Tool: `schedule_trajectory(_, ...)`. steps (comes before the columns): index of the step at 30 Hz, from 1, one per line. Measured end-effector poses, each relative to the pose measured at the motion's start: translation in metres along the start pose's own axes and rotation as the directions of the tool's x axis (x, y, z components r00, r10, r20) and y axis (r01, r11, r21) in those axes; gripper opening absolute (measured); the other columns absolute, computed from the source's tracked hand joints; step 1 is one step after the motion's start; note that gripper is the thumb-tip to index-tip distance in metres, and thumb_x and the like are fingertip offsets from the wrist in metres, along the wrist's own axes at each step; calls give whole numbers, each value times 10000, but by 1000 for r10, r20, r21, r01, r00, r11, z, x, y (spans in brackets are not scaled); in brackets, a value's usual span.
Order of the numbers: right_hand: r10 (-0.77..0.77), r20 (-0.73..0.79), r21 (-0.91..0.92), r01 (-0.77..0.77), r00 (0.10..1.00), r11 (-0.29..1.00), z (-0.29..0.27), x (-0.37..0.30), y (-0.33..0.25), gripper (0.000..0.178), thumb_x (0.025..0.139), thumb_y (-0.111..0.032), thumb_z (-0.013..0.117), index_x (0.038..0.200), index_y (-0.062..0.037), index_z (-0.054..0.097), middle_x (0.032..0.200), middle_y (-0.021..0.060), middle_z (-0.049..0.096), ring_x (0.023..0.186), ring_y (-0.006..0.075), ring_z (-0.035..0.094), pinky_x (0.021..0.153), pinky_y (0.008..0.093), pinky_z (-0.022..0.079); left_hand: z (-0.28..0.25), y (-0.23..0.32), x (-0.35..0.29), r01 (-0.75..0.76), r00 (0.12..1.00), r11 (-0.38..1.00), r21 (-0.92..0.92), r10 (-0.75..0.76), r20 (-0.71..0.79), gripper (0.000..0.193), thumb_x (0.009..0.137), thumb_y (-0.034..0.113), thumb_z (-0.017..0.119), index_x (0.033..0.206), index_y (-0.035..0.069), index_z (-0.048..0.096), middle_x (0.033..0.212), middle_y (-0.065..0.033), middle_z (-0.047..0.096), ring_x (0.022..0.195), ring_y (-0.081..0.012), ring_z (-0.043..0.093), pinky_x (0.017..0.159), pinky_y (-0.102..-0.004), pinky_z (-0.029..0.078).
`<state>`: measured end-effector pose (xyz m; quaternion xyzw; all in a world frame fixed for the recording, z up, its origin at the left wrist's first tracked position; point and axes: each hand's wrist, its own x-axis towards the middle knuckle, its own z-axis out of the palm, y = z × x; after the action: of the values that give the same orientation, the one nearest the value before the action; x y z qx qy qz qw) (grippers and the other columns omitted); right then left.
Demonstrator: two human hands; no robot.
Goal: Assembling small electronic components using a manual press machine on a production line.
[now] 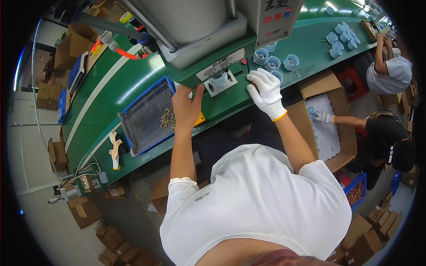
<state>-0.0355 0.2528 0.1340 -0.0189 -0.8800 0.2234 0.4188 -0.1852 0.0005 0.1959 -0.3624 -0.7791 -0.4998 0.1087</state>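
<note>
A green bench press (220, 66) stands before me, with a pale blue plastic cup (218, 80) under its head on a light metal plate (227, 88). My left hand (186, 105) is bare and at the left side of the press. Its thumb shows apart from the fingers, whose tips are partly hidden by the press head. My right hand (267, 92), in a white knit glove, is at the right of the press near the bench edge. The thumb and fingers are apart, loosely curved, with nothing visible held. Several blue cups (274, 62) with small contents stand just beyond it.
Left of the press, a blue-rimmed tray (143, 116) holds small brass-coloured parts (167, 119). A loose glove (115, 150) lies near the bench edge. More cups (341, 37) stand farther right. One co-worker's gloved hand (324, 117) reaches into an open carton (333, 146); another person (390, 71) sits beyond.
</note>
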Motion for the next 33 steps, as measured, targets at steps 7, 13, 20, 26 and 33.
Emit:
schedule_trajectory(7, -19, -9, 10, 20, 1000, 1000, 0, -1, 2, 242, 825, -107, 802, 1047, -16, 766, 1098, 129, 776, 1018, 360, 737, 861, 467, 609, 5, 11, 42, 69, 979, 997, -23, -63, 194, 197, 980, 144, 858, 1100, -7, 820, 929, -42, 792, 794, -128, 678, 767, -304, 552)
schedule_trajectory(13, -25, -24, -18, 24, 999, 1000, 1, -3, 2, 242, 826, -116, 803, 1045, -21, 767, 1095, 122, 775, 1039, 362, 741, 861, 472, 609, 22, -16, 65, -21, 944, 1000, 13, 16, 329, 218, 943, 193, 886, 1081, 32, 836, 922, -28, 789, 805, -127, 676, 756, -315, 566)
schedule_trajectory(20, 9, 3, 13, -9, 1000, 1000, -1, -2, 3, 240, 832, -113, 794, 1052, -22, 766, 1101, 121, 775, 1041, 365, 741, 876, 472, 611, 30, -21, 68, -98, 933, 992, 73, 66, 354, 247, 929, 202, 901, 1107, 44, 836, 972, -50, 813, 836, -137, 707, 797, -325, 593)
schedule_trajectory(26, -11, 16, -39, 12, 1000, 999, -8, 3, -4, 252, 834, -113, 798, 1063, -16, 762, 1091, 141, 770, 1031, 374, 737, 888, 481, 609, 7, 10, 44, 79, 974, 987, -139, -47, 223, 251, 967, 186, 880, 1165, 36, 842, 952, -60, 814, 876, -144, 731, 825, -347, 608)
schedule_trajectory(33, 30, 54, -33, -29, 998, 999, -25, -6, -1, 177, 873, -28, 793, 1045, 1, 769, 1078, 177, 798, 1020, 411, 761, 904, 496, 617, -9, -74, -109, 115, 987, 955, 274, -78, -142, 251, 882, 174, 943, 1077, 37, 868, 1312, -138, 756, 1161, -310, 727, 983, -422, 598)
